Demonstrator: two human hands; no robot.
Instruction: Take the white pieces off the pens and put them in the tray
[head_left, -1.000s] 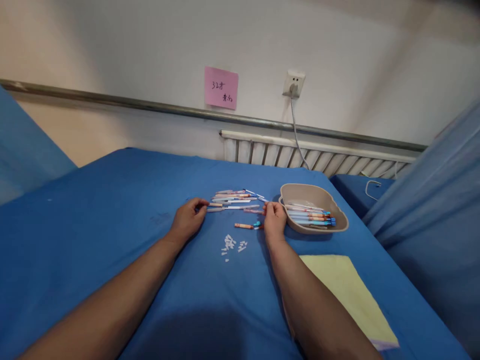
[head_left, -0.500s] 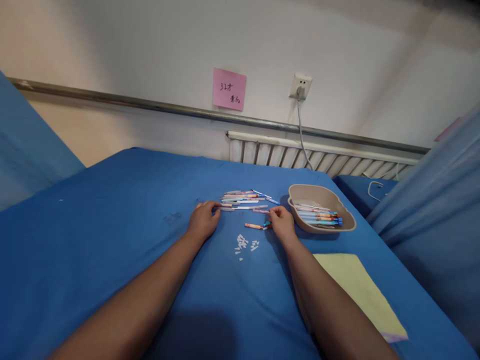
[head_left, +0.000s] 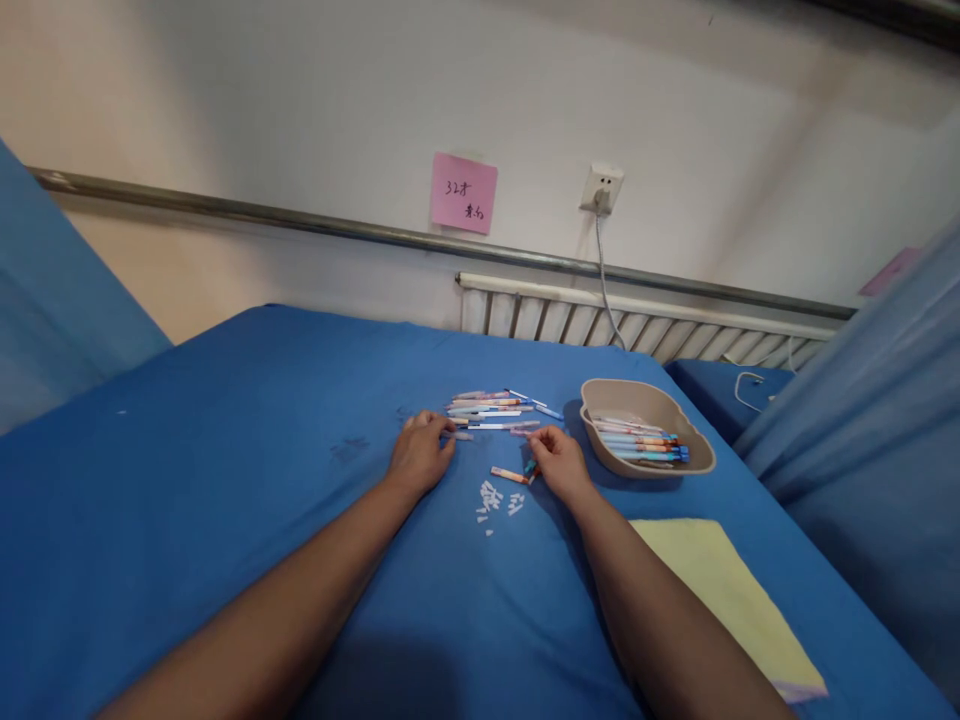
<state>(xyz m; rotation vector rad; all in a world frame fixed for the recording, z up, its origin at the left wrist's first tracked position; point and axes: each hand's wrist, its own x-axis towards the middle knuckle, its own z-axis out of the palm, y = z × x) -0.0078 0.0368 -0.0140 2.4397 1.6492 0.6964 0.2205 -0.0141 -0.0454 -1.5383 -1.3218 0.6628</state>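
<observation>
My left hand [head_left: 421, 455] rests at the left end of a loose group of pen parts, its fingers closed on a translucent pen barrel [head_left: 463, 436]. My right hand [head_left: 561, 462] pinches a small pinkish pen piece [head_left: 519, 433] between thumb and fingertips. Behind both hands lies a pile of pen barrels and refills [head_left: 486, 402], all roughly sideways. A white refill [head_left: 491, 427] lies between the hands. Nearer to me is an orange-patterned pen barrel [head_left: 508, 475], with darker pieces partly hidden by my right hand. Small white tips [head_left: 490, 496] are scattered in front.
A beige basin [head_left: 694, 460] holding several pens stands to the right. A yellow cloth [head_left: 712, 570] lies by my right forearm on the blue-covered table [head_left: 225, 450]. Behind are a radiator [head_left: 547, 315], a metal rail [head_left: 322, 222] and a plugged-in cable [head_left: 602, 270].
The view has tilted up slightly. My left hand has shifted a little right along the pen parts. My right hand stays near the same spot, still pinching the pinkish piece.
</observation>
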